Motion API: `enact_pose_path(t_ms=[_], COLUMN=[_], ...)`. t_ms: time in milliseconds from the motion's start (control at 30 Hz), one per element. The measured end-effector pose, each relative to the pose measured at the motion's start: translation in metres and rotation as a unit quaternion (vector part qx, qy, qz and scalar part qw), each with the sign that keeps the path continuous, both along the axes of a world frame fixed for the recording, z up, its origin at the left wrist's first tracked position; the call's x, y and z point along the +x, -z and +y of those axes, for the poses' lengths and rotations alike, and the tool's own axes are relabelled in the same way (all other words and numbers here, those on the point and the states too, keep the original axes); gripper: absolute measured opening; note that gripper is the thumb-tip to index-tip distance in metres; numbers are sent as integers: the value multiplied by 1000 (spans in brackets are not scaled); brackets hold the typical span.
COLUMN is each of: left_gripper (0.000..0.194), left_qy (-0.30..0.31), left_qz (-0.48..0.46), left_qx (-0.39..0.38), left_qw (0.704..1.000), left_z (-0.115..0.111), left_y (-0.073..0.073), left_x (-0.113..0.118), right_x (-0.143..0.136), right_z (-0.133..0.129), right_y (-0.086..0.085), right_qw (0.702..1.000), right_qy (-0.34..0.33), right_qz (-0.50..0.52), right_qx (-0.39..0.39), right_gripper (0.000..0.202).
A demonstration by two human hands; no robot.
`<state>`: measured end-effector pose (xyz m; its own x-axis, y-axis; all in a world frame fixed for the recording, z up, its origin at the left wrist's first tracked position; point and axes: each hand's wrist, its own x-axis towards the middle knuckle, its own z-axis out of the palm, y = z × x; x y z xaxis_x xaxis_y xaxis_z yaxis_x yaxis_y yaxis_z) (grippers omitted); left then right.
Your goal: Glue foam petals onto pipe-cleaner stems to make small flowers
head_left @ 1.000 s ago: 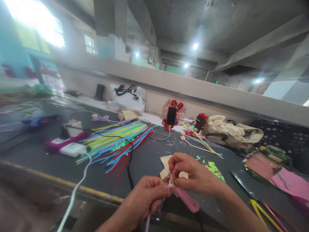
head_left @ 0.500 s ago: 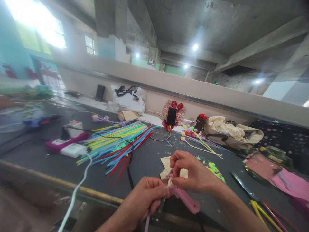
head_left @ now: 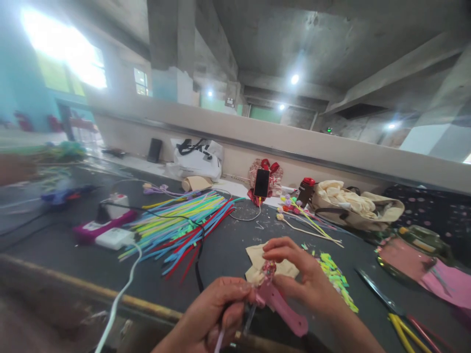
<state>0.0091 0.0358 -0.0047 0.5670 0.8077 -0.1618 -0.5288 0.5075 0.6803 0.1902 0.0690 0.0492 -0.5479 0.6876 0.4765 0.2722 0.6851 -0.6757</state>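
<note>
My left hand (head_left: 224, 306) is closed, its thumb and forefinger pinching a small piece at the end of a pale purple stem (head_left: 220, 339). The piece's exact shape is blurred. Beside those fingertips lies a pink tool (head_left: 287, 311) with a rounded end, pointing down to the right. My right hand (head_left: 303, 274) is open, fingers and thumb apart around a small pinkish-red patterned thing (head_left: 269, 268) at the tool's upper end. A beige cloth piece (head_left: 254, 255) lies on the dark table under and behind my hands.
Coloured stems (head_left: 184, 220) spread at centre left, near a purple power strip (head_left: 86, 233) with a white cable. Scissors (head_left: 382, 296) and yellow-green scraps (head_left: 333, 274) lie at right. Behind stand a phone (head_left: 261, 184), a white bag (head_left: 198, 159) and a beige bag (head_left: 358, 206).
My right hand's fingers have parted from the pinched piece and moved slightly right, exposing the patterned thing. My left hand still pinches near the same place. The view has shifted slightly.
</note>
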Motion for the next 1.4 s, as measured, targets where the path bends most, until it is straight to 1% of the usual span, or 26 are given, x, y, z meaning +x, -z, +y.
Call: enact_pose_path(t_ms=[67,167,333,467,533,567,633,667,733,800,867,900,967,1033,1100,1167,1233,1333,1400], left_gripper=[15,16,18,14,14,14,14,15,18,19,20,21,24,28,30,30,28,23,24], left_qy=[5,14,16,15,13,12,-4,-22,-75,-121,-148,-156,-167,-177,-196,-216,-227,-236,-238], left_qz=[-5,-5,3,5,1,-3,-11,-12,-4,20,47,61,88,120,160,200,232,242,235], left_qx=[1,3,6,-3,-7,-7,-5,-10,-25,-29,-11,1,25,49,68,84,95,109,122], left_qw=[1000,1000,1000,1000,1000,1000,1000,1000,997,992,988,986,982,976,965,952,941,935,935], left_z=[-1,-2,-3,-2,-1,-1,-1,-1,-4,-6,-8,-8,-10,-12,-14,-16,-18,-18,-18], left_y=[0,1,2,1,2,3,3,3,1,-2,-5,-7,-11,-16,-21,-25,-28,-29,-28], left_x=[1,1,0,-1,0,1,2,2,2,1,-1,-2,-4,-5,-5,-5,-3,-1,1], right_x=[-5,-10,-14,-16,-15,-14,-11,-9,-6,-7,-11,-15,-23,-30,-35,-38,-41,-44,-47], right_z=[-4,-6,-4,-4,-4,-3,-1,0,2,1,-2,-4,-9,-15,-20,-25,-28,-30,-30], right_y=[-5,-9,-6,-7,-9,-9,-9,-7,0,11,24,31,41,46,45,42,37,31,29], right_qw=[998,994,991,992,993,993,997,999,995,976,952,941,924,914,920,929,935,948,959], right_qy=[-39,-68,-69,-61,-63,-67,-60,-44,10,69,108,114,97,75,80,102,110,91,78], right_qz=[-42,-84,-105,-108,-101,-94,-57,-21,79,172,226,239,269,291,284,267,261,264,252], right_qx=[18,30,35,27,23,19,1,-12,-53,-113,-178,-209,-254,-272,-259,-237,-216,-153,-107], right_gripper=[42,42,32,27,28,31,41,43,38,27,17,13,13,16,18,20,20,16,15])
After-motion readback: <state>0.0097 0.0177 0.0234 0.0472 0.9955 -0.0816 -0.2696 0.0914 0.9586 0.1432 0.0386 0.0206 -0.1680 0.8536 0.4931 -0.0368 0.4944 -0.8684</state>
